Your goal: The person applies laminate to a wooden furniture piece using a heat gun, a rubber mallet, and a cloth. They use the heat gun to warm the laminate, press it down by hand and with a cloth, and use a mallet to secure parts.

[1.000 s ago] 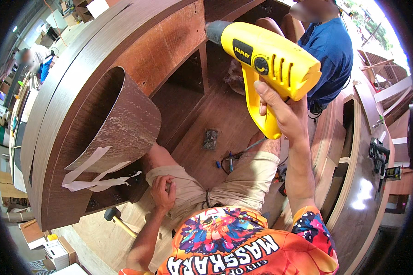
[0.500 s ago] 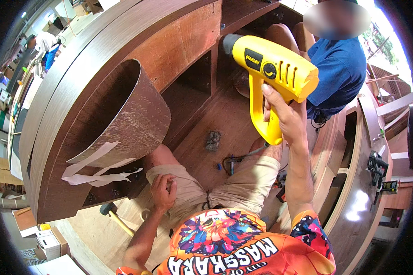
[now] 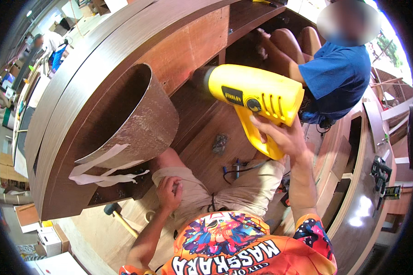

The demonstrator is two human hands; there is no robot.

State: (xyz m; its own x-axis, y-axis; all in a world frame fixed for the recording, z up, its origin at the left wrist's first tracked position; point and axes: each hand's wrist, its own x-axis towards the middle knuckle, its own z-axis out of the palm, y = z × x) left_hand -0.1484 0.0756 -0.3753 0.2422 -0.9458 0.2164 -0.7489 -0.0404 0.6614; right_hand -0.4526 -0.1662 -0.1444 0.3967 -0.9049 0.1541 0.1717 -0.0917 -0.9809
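Yellow heat gun (image 3: 261, 87) lower, farther left

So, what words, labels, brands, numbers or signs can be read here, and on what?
Yellow heat gun: lettering on a dark label, readable, but I don't copy printed words.
Orange shirt: large white lettering across the front, likewise not copied out.
Black-and-yellow item at far right: any print is too small to read.

Bright daylight at upper right overexposed that edge; white glare marked the glossy brown panel (image 3: 360, 222). Cabinet interior (image 3: 188, 107) lay in shadow; heat gun's nozzle (image 3: 202, 78) looked blurred. Fisheye bowed straight edges toward a black rim.
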